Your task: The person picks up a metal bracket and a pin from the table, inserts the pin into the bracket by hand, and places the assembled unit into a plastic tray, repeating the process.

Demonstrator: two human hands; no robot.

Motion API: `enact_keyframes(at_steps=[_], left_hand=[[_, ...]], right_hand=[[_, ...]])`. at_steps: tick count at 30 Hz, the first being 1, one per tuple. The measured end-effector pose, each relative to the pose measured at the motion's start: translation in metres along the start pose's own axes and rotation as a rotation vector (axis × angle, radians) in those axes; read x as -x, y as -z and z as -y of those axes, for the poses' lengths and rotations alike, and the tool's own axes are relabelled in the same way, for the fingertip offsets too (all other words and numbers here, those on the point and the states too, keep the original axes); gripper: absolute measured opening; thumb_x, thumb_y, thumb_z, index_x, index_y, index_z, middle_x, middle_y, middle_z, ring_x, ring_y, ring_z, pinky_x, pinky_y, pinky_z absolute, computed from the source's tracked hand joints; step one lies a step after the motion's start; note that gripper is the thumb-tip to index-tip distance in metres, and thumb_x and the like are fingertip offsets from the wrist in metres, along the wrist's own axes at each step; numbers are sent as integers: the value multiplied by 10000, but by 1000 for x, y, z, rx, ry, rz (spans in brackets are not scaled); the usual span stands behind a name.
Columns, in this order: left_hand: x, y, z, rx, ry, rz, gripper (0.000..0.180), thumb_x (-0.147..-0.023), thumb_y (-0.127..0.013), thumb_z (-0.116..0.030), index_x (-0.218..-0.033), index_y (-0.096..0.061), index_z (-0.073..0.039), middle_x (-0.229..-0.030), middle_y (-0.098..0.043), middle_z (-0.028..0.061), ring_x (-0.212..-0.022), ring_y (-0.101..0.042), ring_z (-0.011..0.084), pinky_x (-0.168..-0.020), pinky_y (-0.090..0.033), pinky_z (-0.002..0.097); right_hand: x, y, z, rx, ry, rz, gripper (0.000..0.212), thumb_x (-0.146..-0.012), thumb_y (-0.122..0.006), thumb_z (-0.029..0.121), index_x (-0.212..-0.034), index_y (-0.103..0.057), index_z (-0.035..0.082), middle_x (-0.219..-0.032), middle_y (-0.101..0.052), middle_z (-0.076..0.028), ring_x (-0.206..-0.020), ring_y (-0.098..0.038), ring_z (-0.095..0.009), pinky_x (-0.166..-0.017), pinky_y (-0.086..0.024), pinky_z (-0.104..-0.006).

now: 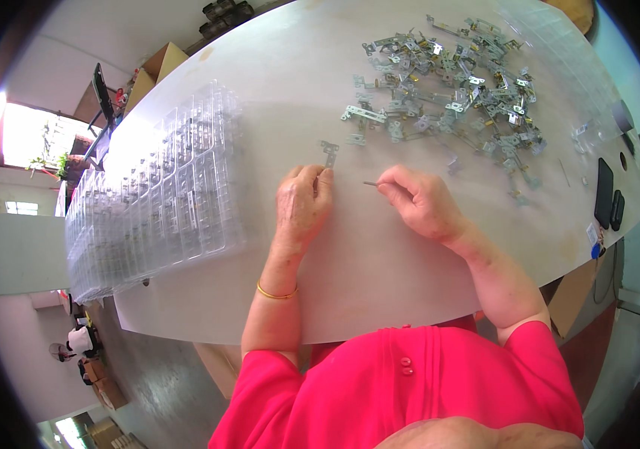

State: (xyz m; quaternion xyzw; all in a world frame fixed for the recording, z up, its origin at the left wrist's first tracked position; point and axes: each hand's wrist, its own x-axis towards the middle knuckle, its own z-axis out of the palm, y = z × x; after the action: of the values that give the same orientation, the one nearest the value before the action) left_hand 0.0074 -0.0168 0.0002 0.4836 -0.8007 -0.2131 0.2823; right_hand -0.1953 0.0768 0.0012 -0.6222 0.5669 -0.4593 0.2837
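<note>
My left hand (305, 198) is closed around the lower end of a flat metal bracket (330, 152), whose pierced, bent upper end sticks out past the fingers. To its right, my right hand (417, 196) pinches a thin metal pin (370, 183) between thumb and fingertips. The pin points left toward the bracket, and a gap lies between them. Both hands are over the pale table, near its front side. Beyond them, a loose pile of metal brackets (455, 108) spreads over the far right of the table; some pieces show brass-coloured parts.
Stacked clear plastic trays (185, 187) holding metal parts stand at the left. More clear plastic trays (559, 52) lie at the far right edge. A black phone (604, 193) and keys with a blue tag (596, 250) are near the right edge. Cardboard boxes (161, 63) stand beyond the table.
</note>
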Motion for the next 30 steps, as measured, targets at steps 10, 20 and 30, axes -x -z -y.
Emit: enact_keyframes(at_steps=[10, 20, 30], left_hand=[[-1, -5, 11, -73, 58, -41, 173, -923, -664, -189, -949, -671, -18, -712, -637, 104, -735, -615, 290, -731, -482, 420], [-1, -13, 20, -216, -99, -275, 167, -897, -677, -168, -967, -662, -16, -896, -647, 148, -868, -610, 349, -817, -471, 470], [2, -4, 2, 41, 46, -173, 135, -871, -702, -124, -922, -673, -3, -855, -660, 132, -745, -644, 254, -707, -521, 378]], right_hand=[[1, -1, 1, 30, 29, -7, 56, -922, -657, 75, -930, -606, 54, -774, -654, -121, -660, -626, -306, -581, -469, -381], [1, -3, -2, 61, 19, -17, 50, -917, -663, 78, -944, -623, 66, -776, -647, -132, -642, -616, -306, -577, -463, -386], [1, -5, -3, 1, 20, 20, 40, -946, -646, 74, -951, -614, 51, -710, -595, -84, -577, -546, -206, -551, -435, -328]])
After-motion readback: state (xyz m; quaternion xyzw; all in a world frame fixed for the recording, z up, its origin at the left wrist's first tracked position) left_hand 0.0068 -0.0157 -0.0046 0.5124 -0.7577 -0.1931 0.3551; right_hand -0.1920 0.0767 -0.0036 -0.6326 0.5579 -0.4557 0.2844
